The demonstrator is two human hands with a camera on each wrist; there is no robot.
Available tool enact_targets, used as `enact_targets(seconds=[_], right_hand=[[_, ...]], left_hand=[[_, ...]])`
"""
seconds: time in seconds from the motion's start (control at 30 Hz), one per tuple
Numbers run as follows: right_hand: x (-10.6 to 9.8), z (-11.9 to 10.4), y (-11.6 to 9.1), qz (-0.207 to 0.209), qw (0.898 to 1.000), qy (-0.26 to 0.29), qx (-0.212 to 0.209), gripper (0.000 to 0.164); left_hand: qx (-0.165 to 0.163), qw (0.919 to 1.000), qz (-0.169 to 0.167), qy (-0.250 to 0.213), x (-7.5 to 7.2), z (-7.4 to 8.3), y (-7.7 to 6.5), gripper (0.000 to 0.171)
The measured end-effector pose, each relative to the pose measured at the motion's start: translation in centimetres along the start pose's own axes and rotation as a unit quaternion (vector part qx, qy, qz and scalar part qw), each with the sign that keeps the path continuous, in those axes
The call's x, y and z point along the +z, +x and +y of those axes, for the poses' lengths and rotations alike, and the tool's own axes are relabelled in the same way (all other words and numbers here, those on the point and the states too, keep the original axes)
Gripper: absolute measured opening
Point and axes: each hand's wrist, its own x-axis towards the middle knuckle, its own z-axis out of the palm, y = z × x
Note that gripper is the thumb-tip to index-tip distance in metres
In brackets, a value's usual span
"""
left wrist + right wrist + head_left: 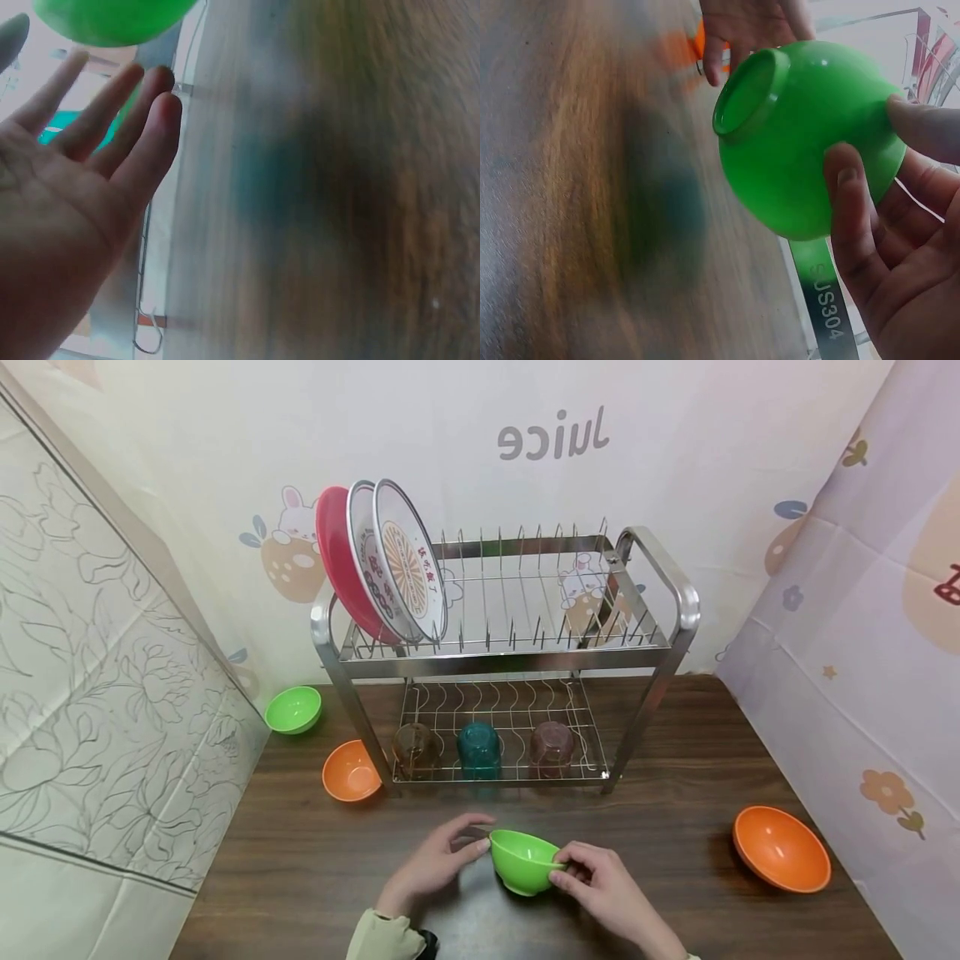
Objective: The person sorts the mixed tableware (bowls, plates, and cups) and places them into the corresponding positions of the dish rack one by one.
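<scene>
Right hand (603, 893) pinches 1 green bowl (522, 862) at the rim. Left hand (435, 862), fingers extended, at opposite side; contact unclear.

Head view downward, wrist views close; green bowl (522, 865) shared.

The bowl (521, 864) is bright green, smooth and glossy, with a rounded wall and a raised ring foot, which shows in the right wrist view. It is held clear of the tabletop (285, 877), between the two hands. The right hand (603, 889) pinches its edge; the left hand (438, 860) is at the opposite side. Its opening faces up, tilted, the rim sloping down toward the right hand.
</scene>
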Motion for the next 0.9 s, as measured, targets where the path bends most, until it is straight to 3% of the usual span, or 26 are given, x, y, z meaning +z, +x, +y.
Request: enact_targets(seconds=[0.17,0.3,0.53,0.67,0.9], right_hand=[[0.1,0.0,-0.1,-0.006,1.0,0.024,0.007,0.008],[0.0,0.0,-0.1,-0.006,0.998,0.058,0.003,0.006],[-0.5,-0.2,0.1,-0.02,0.993,0.117,0.014,0.003],[-0.6,-0.3,0.2,-0.024,0.986,0.162,0.022,0.005],[-0.7,-0.2,0.5,0.0,0.982,0.187,0.016,0.013]], left_hand=[[0.044,0.9982,-0.03,0.028,0.3,0.5,0.1,0.031],[0.079,0.9958,-0.02,0.043,0.4,0.8,0.2,0.024],[0.191,0.973,0.016,0.129,0.3,1.9,0.5,0.021],[0.204,0.9683,0.005,0.144,0.3,3.0,0.6,0.015],[0.177,0.9747,-0.031,0.133,-0.1,4.8,0.8,0.01]])
